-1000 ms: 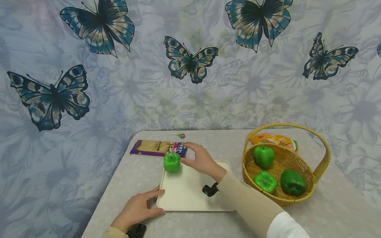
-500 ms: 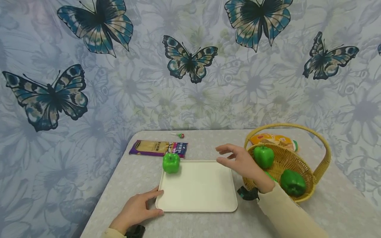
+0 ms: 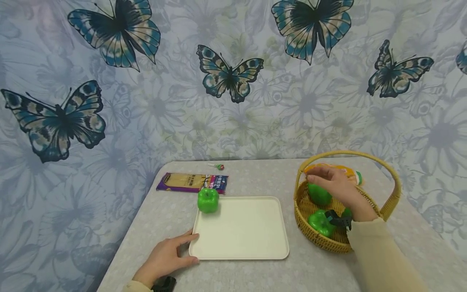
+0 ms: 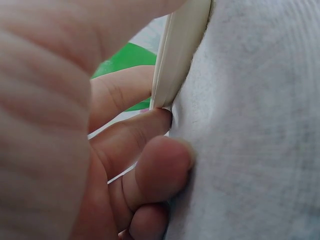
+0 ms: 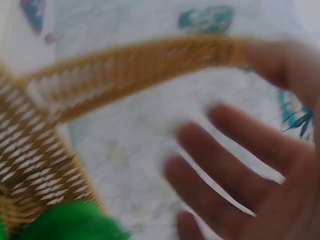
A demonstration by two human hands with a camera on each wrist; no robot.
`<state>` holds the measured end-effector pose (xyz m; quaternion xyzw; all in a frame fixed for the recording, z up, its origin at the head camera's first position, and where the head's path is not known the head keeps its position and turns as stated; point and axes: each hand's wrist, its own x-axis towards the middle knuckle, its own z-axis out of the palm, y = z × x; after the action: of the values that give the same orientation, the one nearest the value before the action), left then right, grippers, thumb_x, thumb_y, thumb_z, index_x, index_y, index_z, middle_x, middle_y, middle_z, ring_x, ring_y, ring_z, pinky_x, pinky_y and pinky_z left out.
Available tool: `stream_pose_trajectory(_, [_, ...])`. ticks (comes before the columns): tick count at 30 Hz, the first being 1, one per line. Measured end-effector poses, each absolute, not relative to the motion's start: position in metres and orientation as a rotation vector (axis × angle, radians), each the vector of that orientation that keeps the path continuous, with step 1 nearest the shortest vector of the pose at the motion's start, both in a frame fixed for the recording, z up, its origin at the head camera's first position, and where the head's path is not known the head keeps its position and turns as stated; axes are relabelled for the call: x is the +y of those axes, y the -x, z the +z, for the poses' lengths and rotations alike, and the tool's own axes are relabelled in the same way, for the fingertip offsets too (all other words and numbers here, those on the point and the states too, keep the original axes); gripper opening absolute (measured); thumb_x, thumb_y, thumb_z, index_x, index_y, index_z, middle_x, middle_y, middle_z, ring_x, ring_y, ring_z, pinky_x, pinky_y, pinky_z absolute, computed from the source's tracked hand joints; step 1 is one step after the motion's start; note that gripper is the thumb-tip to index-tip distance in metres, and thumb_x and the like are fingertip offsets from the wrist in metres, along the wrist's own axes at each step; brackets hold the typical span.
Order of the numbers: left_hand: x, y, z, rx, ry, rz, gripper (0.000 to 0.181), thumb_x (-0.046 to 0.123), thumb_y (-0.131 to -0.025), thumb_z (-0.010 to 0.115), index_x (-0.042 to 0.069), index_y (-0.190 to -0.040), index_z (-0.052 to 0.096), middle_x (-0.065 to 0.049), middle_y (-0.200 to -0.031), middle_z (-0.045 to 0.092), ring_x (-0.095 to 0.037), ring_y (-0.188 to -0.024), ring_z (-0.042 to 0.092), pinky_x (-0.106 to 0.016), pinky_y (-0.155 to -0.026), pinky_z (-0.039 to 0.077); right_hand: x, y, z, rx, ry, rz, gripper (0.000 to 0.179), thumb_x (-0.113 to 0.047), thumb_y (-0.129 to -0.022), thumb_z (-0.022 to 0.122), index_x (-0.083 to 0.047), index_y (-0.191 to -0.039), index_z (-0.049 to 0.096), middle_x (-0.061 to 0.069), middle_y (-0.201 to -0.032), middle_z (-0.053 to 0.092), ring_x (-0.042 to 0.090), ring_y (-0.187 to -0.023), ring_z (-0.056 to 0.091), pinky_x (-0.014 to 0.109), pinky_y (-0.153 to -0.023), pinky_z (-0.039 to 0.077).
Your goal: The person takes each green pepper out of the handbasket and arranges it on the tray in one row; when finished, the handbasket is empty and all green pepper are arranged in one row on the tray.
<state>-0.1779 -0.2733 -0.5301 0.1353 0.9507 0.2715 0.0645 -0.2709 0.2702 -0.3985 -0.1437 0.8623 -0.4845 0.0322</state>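
- On the grey surface (image 3: 255, 178) I see a cream tray (image 3: 248, 239), one pepper (image 3: 208, 200) at its far left corner.
- My left hand (image 3: 166, 258) rests relaxed against the tray's near corner.
- My right hand (image 3: 337, 184), fingers loose and gripping nothing, hovers over a basket (image 3: 379, 211) pepper (image 3: 319, 195).
- Behind hangs a butterfly-print cloth (image 3: 233, 81); a snack pack (image 3: 192, 182) lies near it.
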Motion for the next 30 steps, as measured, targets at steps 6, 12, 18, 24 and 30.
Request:
stream_pose_trajectory(6, [-0.271,0.178,-0.530,2.841,-0.434,0.883,0.076,0.066,-0.074,0.082,0.034,-0.141,0.065,-0.002,-0.152,0.057,-0.003,-0.047,0.041,-0.025,-0.049,0.038,0.287,0.282,-0.422,2.807,-0.040,-1.746,0.070,-0.064,-0.098,0.055,-0.010,-0.144,0.057,0.012,-0.141,0.058,0.034,-0.128,0.053,0.055,-0.104,0.044])
stream_pose_trajectory(12, [-0.274,0.177,-0.530,2.848,-0.381,0.871,0.078,0.070,-0.073,0.081,0.034,-0.141,0.065,0.002,-0.151,0.057,-0.004,-0.050,0.045,-0.024,-0.051,0.039,0.296,0.289,-0.440,2.845,-0.114,-1.752,0.077,-0.064,-0.098,0.056,-0.005,-0.146,0.053,0.019,-0.145,0.054,0.036,-0.128,0.052,0.055,-0.102,0.045])
stream_pose_trajectory(18, [-0.276,0.176,-0.530,2.836,-0.373,0.889,0.078,0.069,-0.073,0.081,0.033,-0.141,0.065,0.003,-0.152,0.056,-0.004,-0.050,0.045,-0.024,-0.051,0.040,0.295,0.294,-0.449,2.894,-0.019,-1.550,0.073,-0.058,-0.100,0.060,-0.005,-0.149,0.050,0.024,-0.147,0.052,0.044,-0.133,0.049,0.062,-0.104,0.043])
stream_pose_trajectory(24, [-0.275,0.176,-0.532,2.836,-0.367,0.881,0.079,0.071,-0.073,0.080,0.033,-0.141,0.065,0.004,-0.152,0.056,-0.004,-0.051,0.045,-0.024,-0.051,0.040,0.294,0.296,-0.455,2.933,0.041,-1.377,0.076,-0.060,-0.097,0.063,-0.007,-0.151,0.049,0.024,-0.150,0.050,0.045,-0.136,0.046,0.062,-0.103,0.043])
stream_pose_trajectory(30, [-0.274,0.178,-0.530,2.834,-0.396,0.883,0.079,0.070,-0.073,0.080,0.031,-0.141,0.065,0.002,-0.151,0.057,-0.004,-0.051,0.046,-0.024,-0.051,0.041,0.296,0.295,-0.459,2.946,0.072,-1.282,0.071,-0.052,-0.098,0.067,-0.007,-0.150,0.050,0.025,-0.150,0.050,0.047,-0.134,0.048,0.062,-0.100,0.046])
